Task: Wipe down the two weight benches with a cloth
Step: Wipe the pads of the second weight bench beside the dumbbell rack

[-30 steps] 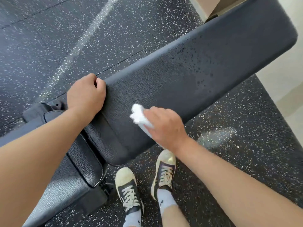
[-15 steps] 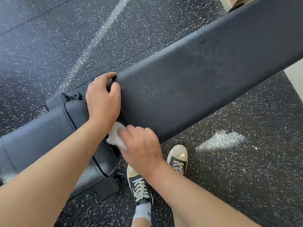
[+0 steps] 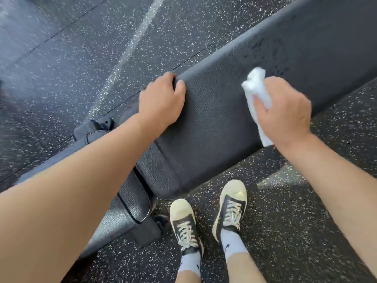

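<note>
Speckled black rubber floor (image 3: pixel 204 23) fills the head view, crossed by a pale painted line (image 3: pixel 140 27). Across it slants a black padded bench (image 3: pixel 214 127), its long back pad running up to the right and a shorter seat pad (image 3: pixel 130 199) lower left. The left hand (image 3: pixel 161 101) grips the far edge of the back pad, fingers curled over it. The right hand (image 3: pixel 285 111) holds a bunched white cloth (image 3: pixel 255 88), fingers curled round it, against the pad's top. Just past the cloth the pad shows dark wet spots. Two sneakers (image 3: pixel 232 207) stand beside the bench.
</note>
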Motion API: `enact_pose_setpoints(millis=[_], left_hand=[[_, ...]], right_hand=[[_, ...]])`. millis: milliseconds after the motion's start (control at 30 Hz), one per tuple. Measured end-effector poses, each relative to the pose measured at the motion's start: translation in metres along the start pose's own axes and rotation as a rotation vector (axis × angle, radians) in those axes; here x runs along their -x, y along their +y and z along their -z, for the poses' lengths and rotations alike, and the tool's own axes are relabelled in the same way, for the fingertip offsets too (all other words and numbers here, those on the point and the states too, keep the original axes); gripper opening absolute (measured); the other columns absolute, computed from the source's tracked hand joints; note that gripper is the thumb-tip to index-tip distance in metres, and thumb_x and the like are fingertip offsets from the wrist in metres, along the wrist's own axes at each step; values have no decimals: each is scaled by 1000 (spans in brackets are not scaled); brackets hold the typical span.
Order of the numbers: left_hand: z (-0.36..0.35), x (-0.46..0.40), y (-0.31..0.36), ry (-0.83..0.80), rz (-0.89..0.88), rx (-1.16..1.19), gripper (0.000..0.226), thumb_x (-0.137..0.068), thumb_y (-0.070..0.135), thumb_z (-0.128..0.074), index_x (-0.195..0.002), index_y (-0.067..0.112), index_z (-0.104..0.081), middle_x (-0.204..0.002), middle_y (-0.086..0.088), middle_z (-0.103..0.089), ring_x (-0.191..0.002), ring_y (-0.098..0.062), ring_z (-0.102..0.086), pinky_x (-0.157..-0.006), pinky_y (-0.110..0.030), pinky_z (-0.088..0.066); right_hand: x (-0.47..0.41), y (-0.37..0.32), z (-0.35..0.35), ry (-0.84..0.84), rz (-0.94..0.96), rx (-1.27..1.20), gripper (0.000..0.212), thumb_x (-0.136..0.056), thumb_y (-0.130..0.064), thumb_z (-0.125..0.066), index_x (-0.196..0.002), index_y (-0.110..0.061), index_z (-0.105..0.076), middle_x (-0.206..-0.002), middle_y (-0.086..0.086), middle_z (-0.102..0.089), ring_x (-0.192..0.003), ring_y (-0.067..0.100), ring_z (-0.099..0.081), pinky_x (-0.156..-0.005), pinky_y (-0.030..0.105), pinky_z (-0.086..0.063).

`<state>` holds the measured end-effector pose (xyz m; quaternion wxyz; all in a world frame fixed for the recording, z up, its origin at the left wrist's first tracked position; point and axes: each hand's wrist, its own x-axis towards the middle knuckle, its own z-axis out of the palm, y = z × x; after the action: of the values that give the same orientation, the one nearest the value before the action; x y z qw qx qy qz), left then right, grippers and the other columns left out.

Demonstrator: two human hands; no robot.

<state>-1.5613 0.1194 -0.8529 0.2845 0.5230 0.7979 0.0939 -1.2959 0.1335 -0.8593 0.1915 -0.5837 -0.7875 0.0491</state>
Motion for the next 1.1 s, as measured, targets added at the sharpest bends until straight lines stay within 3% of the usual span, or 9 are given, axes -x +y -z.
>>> enact_pose_setpoints(millis=[167, 333, 467, 533, 667, 767, 900, 1000, 1100], left_hand=[[-21, -24, 48, 2, -3, -15, 37, -102, 43, -31, -110, 19, -58, -111, -6, -66, -106, -35, -58, -98, -48, -40], [-36, -39, 72, 77, 61, -45, 37, -103, 38, -27, -100, 17, -57, -107, -9, -67, -107, -37, -58, -96, -47, -42], [-48, -37, 73, 236, 91, -110, 40, -101, 36, -24, -86, 15, -56, -98, -17, -68, -89, -38, -56, -84, -46, -39], [-52, -36, 75, 283, 81, -128, 40, -99, 37, -22, -79, 16, -51, -91, -15, -67, -80, -34, -49, -80, -46, -37], [-55, -38, 74, 301, 79, -157, 42, -97, 40, -17, -81, 16, -49, -92, -15, -66, -79, -33, -46, -80, -49, -39], [-56, -38, 76, 297, 87, -168, 48, -96, 42, -15, -90, 15, -55, -96, -15, -66, -85, -36, -52, -83, -51, -42], [-56, -38, 77, 288, 102, -193, 49, -93, 44, -13, -90, 15, -53, -98, -16, -65, -88, -38, -53, -88, -57, -46], [-57, -40, 75, 302, 91, -232, 50, -96, 42, -16, -98, 15, -58, -106, -20, -67, -96, -44, -58, -89, -56, -46], [-58, -42, 72, 303, 86, -250, 53, -96, 41, -15, -104, 13, -59, -109, -22, -67, -100, -46, -58, -89, -56, -45]], right_hand=[[-1, -19, 0, 5, -142, 1, 25, -99, -35, -55, -91, -11, -58, -80, 9, -57, -65, 37, -56, -57, 39, -36], [68, -89, -9, -59, 124, -174, 20, -104, -26, -56, -88, -17, -62, -71, 1, -49, -59, 26, -50, -54, 40, -36], [75, -59, -5, -105, 232, -176, 11, -87, -7, -67, -88, -17, -63, -71, 1, -44, -59, 24, -42, -55, 38, -30], [54, -10, 5, -40, 146, -144, 6, -89, -18, -69, -94, -15, -67, -74, 3, -52, -61, 27, -50, -55, 40, -36], [9, 88, 23, 136, -308, -63, 26, -96, -34, -59, -96, -9, -65, -82, 7, -60, -69, 35, -59, -59, 42, -42], [2, 90, 20, 176, -447, -92, 25, -97, -32, -57, -90, -8, -61, -81, 8, -58, -69, 34, -55, -58, 43, -41], [33, 6, 1, 146, -317, -161, 14, -94, -23, -68, -84, -15, -63, -73, 2, -51, -63, 27, -48, -55, 42, -36], [72, -63, -16, 32, -97, -261, 12, -98, -14, -57, -88, -20, -62, -76, -1, -50, -67, 23, -44, -59, 41, -35], [89, -77, -23, -22, 10, -312, 20, -102, -9, -47, -94, -20, -60, -79, -1, -49, -67, 22, -42, -60, 38, -33]])
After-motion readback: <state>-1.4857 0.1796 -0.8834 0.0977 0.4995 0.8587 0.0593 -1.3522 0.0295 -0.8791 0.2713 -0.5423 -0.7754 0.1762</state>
